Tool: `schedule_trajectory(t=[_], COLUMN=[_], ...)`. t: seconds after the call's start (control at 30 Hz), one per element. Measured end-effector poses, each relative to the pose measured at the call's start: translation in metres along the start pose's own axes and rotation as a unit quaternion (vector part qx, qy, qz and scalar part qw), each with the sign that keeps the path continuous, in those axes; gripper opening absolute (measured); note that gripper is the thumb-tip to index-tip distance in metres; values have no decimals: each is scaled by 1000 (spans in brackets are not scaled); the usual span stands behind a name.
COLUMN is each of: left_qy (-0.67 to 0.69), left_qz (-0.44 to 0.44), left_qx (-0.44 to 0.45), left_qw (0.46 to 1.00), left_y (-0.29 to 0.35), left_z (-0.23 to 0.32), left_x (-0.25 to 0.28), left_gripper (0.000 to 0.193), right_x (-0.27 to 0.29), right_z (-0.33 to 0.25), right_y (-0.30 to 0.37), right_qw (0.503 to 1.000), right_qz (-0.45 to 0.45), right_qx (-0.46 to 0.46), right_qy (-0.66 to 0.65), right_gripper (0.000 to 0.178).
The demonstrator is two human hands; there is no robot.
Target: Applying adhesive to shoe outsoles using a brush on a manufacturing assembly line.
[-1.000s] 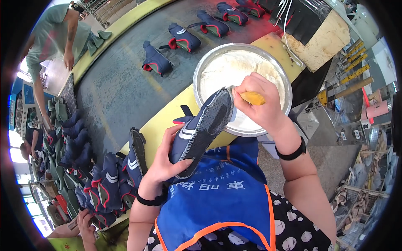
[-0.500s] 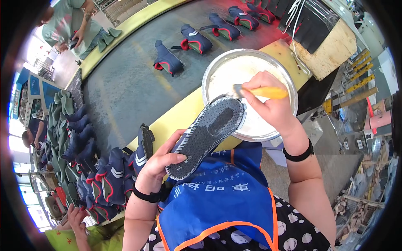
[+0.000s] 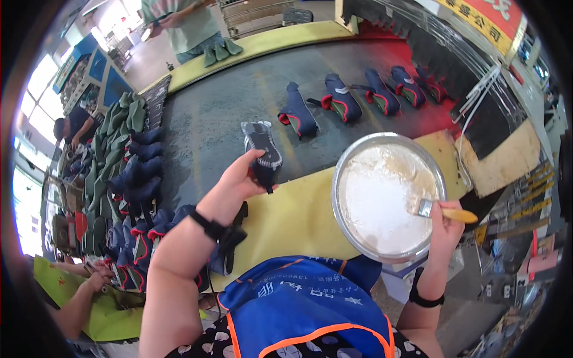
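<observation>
My left hand point(image 3: 240, 173) reaches out over the near side of the dark belt, its fingers closed round one end of a dark shoe upper point(image 3: 261, 142). The upper's stitched underside faces up; I cannot tell whether it touches the belt. On the right, my right hand point(image 3: 444, 230) grips a paintbrush point(image 3: 461, 215) by its yellow wooden handle. Its bristles dip into white paste point(image 3: 382, 197) in a round metal basin point(image 3: 338, 197), near the basin's right rim.
Several navy shoe uppers with red trim point(image 3: 300, 113) lie in a row on the belt point(image 3: 209, 119). More uppers point(image 3: 143, 173) and green shoe lasts point(image 3: 98, 173) crowd the left. A yellow ledge point(image 3: 286, 221) runs in front of me. Other people work at far left and lower left.
My left hand has carried the shoe upper forward and left, from beside the basin to over the belt. My right hand has lowered the brush from the upper's edge into the paste.
</observation>
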State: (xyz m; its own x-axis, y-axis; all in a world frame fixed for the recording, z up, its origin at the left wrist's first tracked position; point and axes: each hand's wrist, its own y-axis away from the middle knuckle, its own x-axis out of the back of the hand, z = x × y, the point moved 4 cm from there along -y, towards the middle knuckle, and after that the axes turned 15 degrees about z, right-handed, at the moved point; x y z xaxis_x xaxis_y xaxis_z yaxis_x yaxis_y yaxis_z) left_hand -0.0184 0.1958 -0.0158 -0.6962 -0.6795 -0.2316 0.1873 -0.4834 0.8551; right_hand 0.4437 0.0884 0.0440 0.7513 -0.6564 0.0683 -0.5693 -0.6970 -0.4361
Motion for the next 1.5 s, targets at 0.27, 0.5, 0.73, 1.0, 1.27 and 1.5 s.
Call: schedule_trajectory(t=[0.27,0.5,0.73,1.0,1.27,1.5], left_qy=[-123,-388,-162,-381,-207,-613], left_qz=[184,173,50,31,165,253], left_qx=[-295,-320,-193,-487,-385,-698], left_qw=[930,847,966,785,884,269], left_y=[-157,-153,7,157,121,70], left_z=[81,77,69,25,189,290], left_x=[-24,-33,-29,115,252,422], left_gripper=[108,109,64,45,42,24], right_x=[12,10,-10,-26,-45,-34], right_z=[-15,-31,-31,-27,-45,-65], right_y=[2,6,20,20,14,21], right_qw=[999,998,1000,1000,997,996], right_qz=[7,6,-17,-23,-67,-51], right_qx=[13,7,-6,-14,25,56], right_qy=[36,57,15,16,33,43], right_gripper=[6,6,8,9,13,10])
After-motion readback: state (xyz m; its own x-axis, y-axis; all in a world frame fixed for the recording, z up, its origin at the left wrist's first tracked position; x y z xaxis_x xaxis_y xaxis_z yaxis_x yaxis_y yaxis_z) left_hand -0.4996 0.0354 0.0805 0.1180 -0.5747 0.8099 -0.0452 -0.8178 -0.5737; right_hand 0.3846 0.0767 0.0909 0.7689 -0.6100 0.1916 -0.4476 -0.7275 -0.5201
